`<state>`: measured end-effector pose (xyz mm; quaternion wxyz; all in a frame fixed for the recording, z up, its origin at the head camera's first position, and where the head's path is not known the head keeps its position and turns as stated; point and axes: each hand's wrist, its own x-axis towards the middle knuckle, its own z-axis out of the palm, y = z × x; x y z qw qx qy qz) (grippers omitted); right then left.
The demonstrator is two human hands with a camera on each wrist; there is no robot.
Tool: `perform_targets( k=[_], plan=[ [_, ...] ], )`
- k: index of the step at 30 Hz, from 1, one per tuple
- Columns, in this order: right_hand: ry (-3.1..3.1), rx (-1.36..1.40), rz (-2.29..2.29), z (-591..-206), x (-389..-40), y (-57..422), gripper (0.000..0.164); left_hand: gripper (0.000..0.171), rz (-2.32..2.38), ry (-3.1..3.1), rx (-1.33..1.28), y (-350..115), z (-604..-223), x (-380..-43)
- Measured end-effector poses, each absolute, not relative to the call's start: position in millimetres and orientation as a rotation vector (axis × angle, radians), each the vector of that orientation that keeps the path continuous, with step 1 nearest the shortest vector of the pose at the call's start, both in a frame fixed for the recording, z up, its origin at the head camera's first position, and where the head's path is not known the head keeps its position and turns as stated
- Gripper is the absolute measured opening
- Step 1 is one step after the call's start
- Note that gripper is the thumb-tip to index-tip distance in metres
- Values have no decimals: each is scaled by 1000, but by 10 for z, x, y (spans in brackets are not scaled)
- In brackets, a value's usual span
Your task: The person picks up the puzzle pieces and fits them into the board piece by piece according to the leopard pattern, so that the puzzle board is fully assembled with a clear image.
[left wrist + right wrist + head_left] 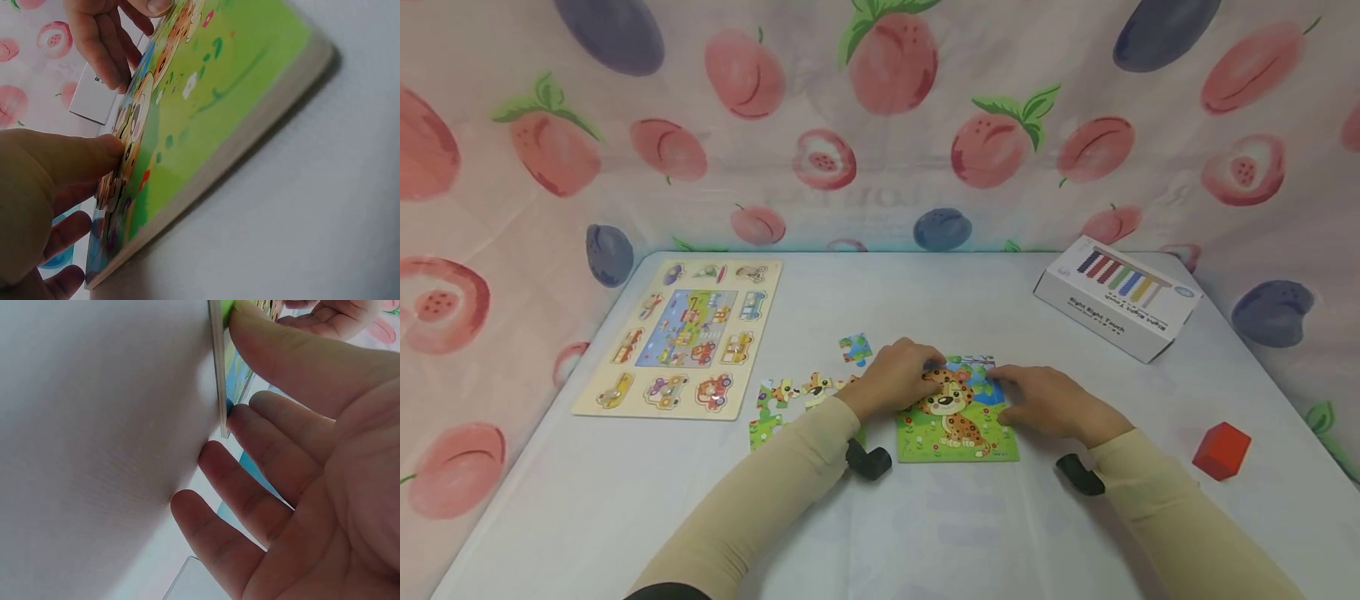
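A jigsaw puzzle board [925, 446] with a spotted leopard on green grass lies in the middle of the table. My left hand [891, 379] is over its upper left part. In the left wrist view, the thumb [94, 156] is on the leopard's face and a puzzle piece [114, 195] sits slightly raised beside it; the hand appears to pinch this piece, though the index fingertip is hidden. My right hand [1052, 400] rests at the board's right edge. Its thumb [269, 344] touches the green surface and its fingers extend fairly straight along the edge.
Left of the board lie several loose puzzle pieces [765, 427], partly behind the left forearm, and one blue piece [854, 348] farther back. A vehicle puzzle board [591, 400] is at the far left. A white box [1097, 312] stands back right, and a red block [1222, 451] lies right.
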<state>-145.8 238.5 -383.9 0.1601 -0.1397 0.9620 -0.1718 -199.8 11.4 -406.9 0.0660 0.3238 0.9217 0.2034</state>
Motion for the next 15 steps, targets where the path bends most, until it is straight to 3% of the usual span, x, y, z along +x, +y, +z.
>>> perform_targets(
  k=[15],
  plan=[
    [2760,-412,-485,-3844,-1451,2390,61,35,644,2830,951,98,-4103,-1981]
  ],
)
